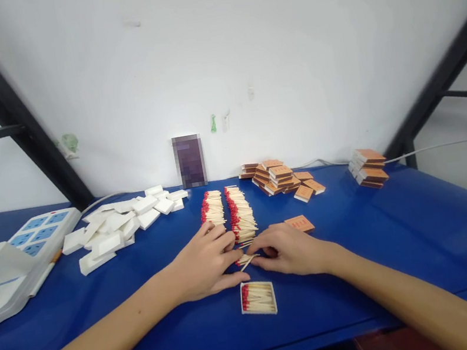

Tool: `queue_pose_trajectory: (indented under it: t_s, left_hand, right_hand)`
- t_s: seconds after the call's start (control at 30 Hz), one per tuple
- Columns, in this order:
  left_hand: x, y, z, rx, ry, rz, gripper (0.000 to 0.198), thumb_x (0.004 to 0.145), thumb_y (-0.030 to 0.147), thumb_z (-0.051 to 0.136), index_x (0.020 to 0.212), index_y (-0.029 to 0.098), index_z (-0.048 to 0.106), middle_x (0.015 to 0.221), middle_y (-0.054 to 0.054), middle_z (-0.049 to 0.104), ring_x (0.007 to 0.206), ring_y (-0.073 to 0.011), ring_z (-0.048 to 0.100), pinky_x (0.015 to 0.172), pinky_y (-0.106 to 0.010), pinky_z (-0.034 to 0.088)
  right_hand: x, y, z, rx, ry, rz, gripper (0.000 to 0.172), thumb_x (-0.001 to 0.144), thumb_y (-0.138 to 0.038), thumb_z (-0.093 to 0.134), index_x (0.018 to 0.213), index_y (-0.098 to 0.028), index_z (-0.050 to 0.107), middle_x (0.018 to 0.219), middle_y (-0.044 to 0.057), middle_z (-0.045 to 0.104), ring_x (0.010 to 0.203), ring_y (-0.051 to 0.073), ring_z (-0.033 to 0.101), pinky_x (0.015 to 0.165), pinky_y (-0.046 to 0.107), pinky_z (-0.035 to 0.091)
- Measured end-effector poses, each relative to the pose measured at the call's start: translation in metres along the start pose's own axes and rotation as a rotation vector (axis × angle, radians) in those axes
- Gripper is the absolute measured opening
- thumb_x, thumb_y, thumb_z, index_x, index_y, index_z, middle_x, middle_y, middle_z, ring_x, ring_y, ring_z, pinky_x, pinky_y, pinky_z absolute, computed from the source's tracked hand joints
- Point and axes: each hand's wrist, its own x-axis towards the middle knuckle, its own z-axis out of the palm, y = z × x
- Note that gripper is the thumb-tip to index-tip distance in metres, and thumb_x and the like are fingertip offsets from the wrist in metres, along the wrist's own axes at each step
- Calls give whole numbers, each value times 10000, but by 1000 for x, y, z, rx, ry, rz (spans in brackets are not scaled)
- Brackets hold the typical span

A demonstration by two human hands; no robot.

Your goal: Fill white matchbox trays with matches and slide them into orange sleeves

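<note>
My left hand [207, 261] and my right hand [285, 250] meet over a small bunch of red-tipped matches [243, 260] on the blue tabletop. The left index finger and thumb close around the head side. From the stick side, the right thumb and fingers pinch the bunch, and one match slants out of line. Just below the hands lies a white matchbox tray [274, 298] filled with matches, heads to the left. Beyond the hands run two long rows of matches, a left row [212, 207] and a right row [241, 212]; my left fingers partly cover the left one.
White empty-looking trays [110, 224] are heaped on the left beside a power strip [44, 236]. Orange matchbox sleeves [281, 176] form a pile at the back, with a stack [370, 167] farther right. One orange matchbox [299, 224] lies by my right hand. Black metal posts flank the table.
</note>
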Motion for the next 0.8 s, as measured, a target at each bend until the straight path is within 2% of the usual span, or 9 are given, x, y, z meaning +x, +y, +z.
queue_pose_trajectory:
  t_s: [0.13, 0.3, 0.37, 0.5, 0.63, 0.8]
  left_hand:
    - [1, 0, -2, -7, -11, -5, 265, 983, 409, 583, 959, 188, 727, 838, -38, 568, 817, -202, 480, 823, -361, 337]
    - [2, 0, -1, 1, 3, -3, 261, 1012, 352, 538, 939, 190, 729, 829, -36, 561, 817, -197, 477, 823, -361, 334]
    - [1, 0, -1, 5, 10, -4, 253, 1012, 344, 540, 940, 192, 729, 834, -38, 563, 824, -198, 477, 821, -360, 333]
    - [1, 0, 0, -8, 30, -4, 224, 1003, 334, 561, 956, 194, 729, 835, -36, 560, 834, -200, 473, 823, -360, 335]
    - [2, 1, 0, 25, 61, -3, 235, 1019, 313, 541, 940, 188, 723, 804, -34, 542, 785, -193, 437, 746, -336, 323]
    - [4, 3, 1, 96, 77, 30, 224, 1014, 295, 545, 923, 173, 709, 822, -48, 567, 800, -205, 438, 750, -343, 329]
  right_hand:
    - [0, 0, 2, 13, 4, -13, 200, 976, -311, 567, 1002, -202, 732, 775, 13, 706, 658, 125, 584, 640, 239, 364]
    - [-1, -1, -2, 27, 2, -20, 212, 970, -289, 549, 1016, -202, 737, 787, 14, 698, 657, 122, 571, 641, 239, 364]
    - [-1, -3, -5, 28, -17, -31, 189, 907, -209, 576, 1012, -203, 733, 727, -11, 651, 615, 112, 529, 618, 233, 351]
    - [-2, -4, -12, 41, -53, -52, 332, 745, -69, 568, 1013, -195, 717, 652, -48, 563, 576, 103, 475, 608, 226, 342]
    - [-1, -2, -9, 20, -30, -61, 224, 756, -84, 538, 879, -186, 695, 646, -40, 556, 579, 107, 475, 625, 234, 346]
    - [2, 4, 4, -2, 7, -70, 273, 743, -115, 551, 949, -214, 699, 621, -43, 575, 579, 123, 519, 637, 243, 344]
